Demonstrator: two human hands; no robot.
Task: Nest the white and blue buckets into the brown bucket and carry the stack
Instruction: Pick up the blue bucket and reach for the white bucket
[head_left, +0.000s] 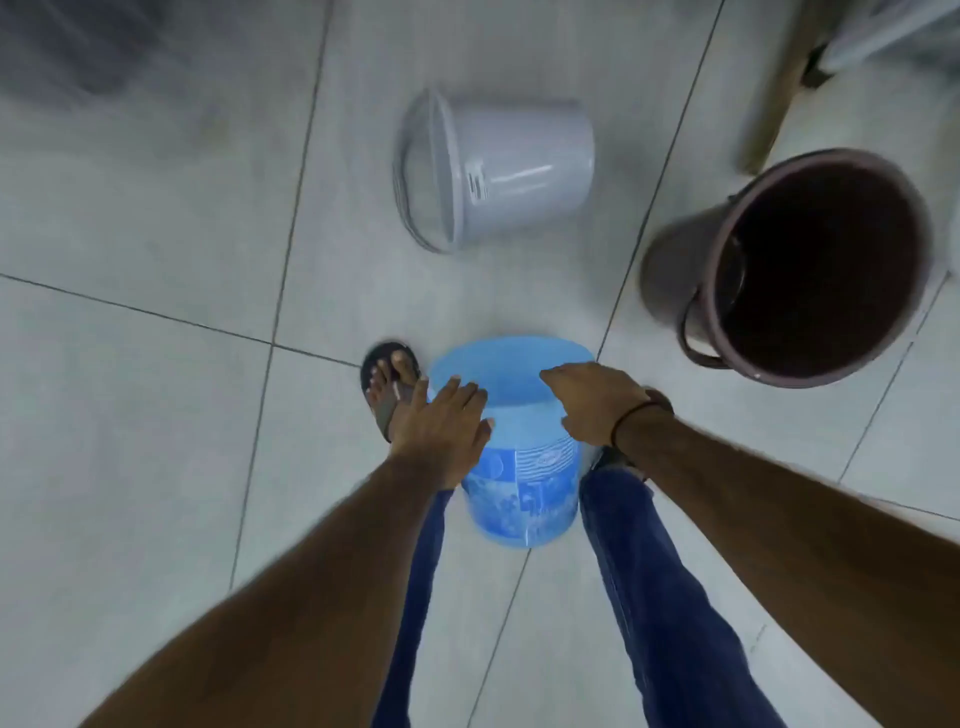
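A blue bucket (522, 467) with a printed label stands between my legs, its wider end toward the floor ahead. My left hand (441, 421) lies flat against its left side and my right hand (592, 402) curls over its right side, so both grip it. A white bucket (509, 166) lies on its side on the tiles ahead, rim and wire handle to the left. The brown bucket (670, 270) stands at the right, its dark mouth open toward me and its handle hanging at the lower left.
The floor is large pale tiles (156, 415) with dark grout lines. My left foot in a sandal (389, 384) is just left of the blue bucket. A wooden furniture leg (774, 98) stands at the upper right behind the brown bucket.
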